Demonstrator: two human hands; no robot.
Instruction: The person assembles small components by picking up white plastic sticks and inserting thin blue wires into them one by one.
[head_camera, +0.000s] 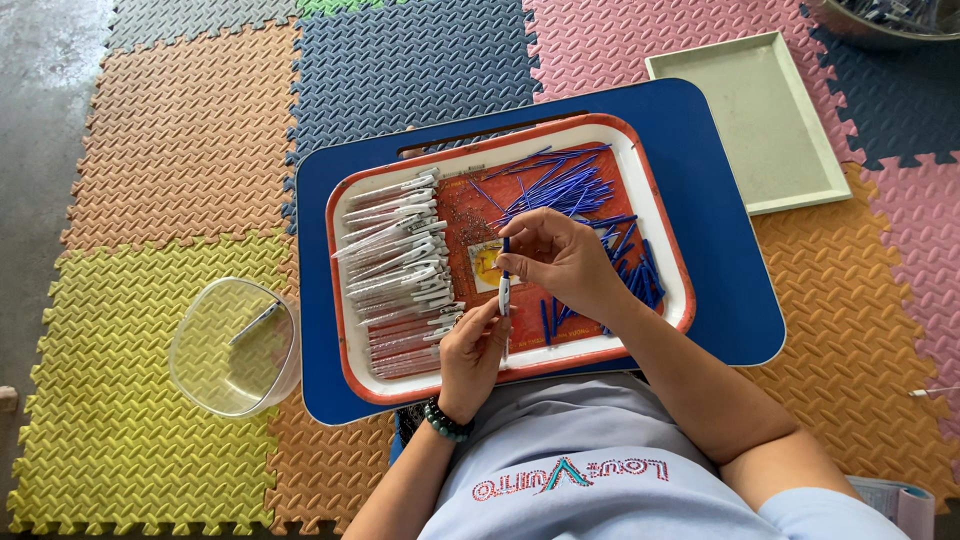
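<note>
My left hand (470, 352) holds a clear pen barrel (504, 298) upright by its lower end. My right hand (562, 258) pinches a thin blue refill (506, 250) whose lower end meets the top of the barrel. Both hands hover over an orange-rimmed tray (655, 200). Clear pen barrels (400, 270) lie stacked on the tray's left side. Loose blue refills (560, 185) are scattered across its right side.
The tray rests on a blue lap table (720, 280) on coloured foam floor mats. A clear plastic bowl (235, 345) with one pen in it sits to the left. A pale green tray (765, 115) lies at the upper right, and a metal bowl (890, 25) at the top right corner.
</note>
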